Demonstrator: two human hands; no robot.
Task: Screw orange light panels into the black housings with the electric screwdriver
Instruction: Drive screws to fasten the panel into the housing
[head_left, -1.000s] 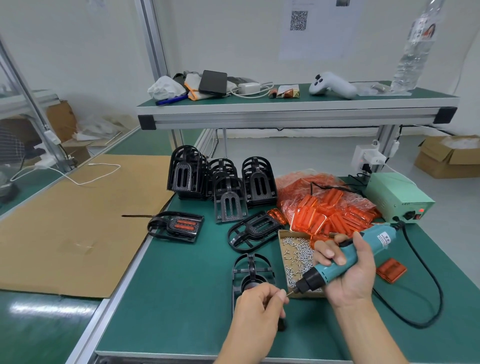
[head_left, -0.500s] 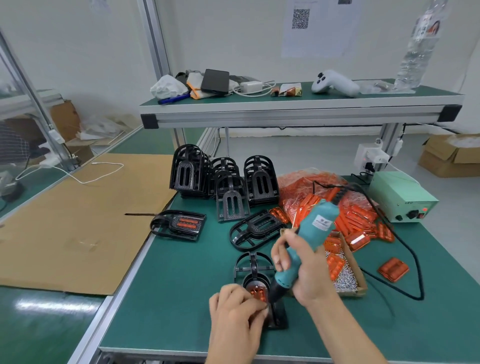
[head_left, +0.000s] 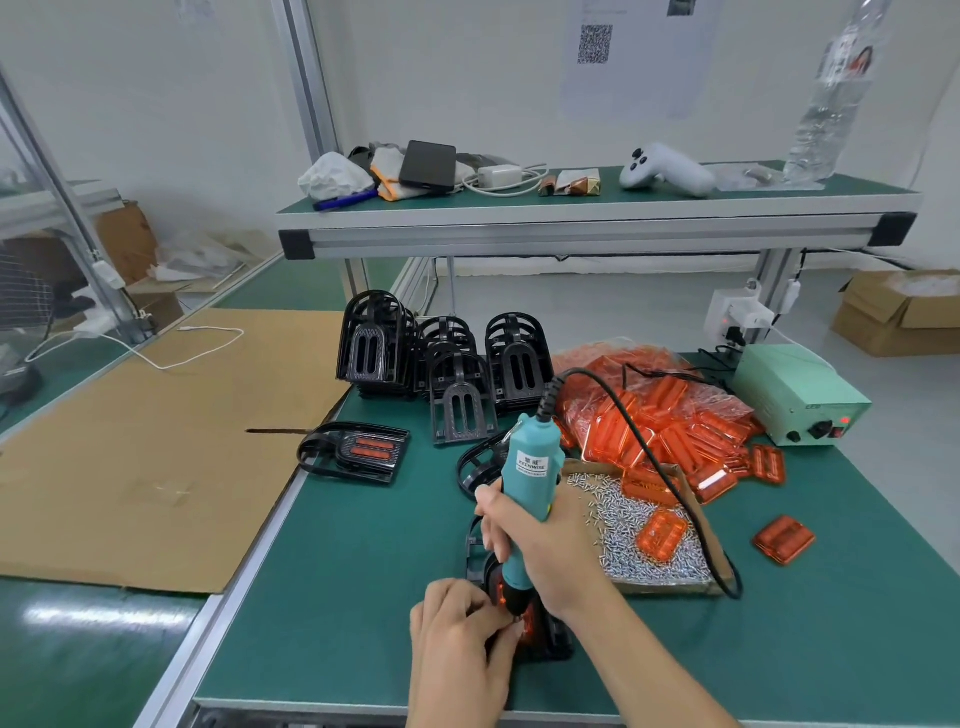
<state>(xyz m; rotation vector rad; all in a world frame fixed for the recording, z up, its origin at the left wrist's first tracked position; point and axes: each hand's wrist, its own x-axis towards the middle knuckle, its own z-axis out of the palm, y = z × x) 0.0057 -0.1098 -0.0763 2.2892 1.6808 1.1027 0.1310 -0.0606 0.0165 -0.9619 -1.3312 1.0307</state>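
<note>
Head view, right hand (head_left: 550, 551) grips upright electric screwdriver (head_left: 527, 488), left hand (head_left: 457, 634) apparently pinching black housing (head_left: 545, 644)

A teal electric screwdriver (head_left: 529, 486) with a black cord stands nearly upright, tilted slightly back, its dark tip down on a black housing (head_left: 540, 642) lying flat near the front edge of the green table (head_left: 363, 571). An orange light panel (head_left: 525, 621) shows inside that housing, mostly hidden. More black housings (head_left: 447, 364) stand stacked at the back, and one finished housing (head_left: 356, 449) with orange bars lies flat to the left. A heap of orange panels (head_left: 670, 421) spills from a clear bag, with loose ones (head_left: 783, 539) nearby.
</note>
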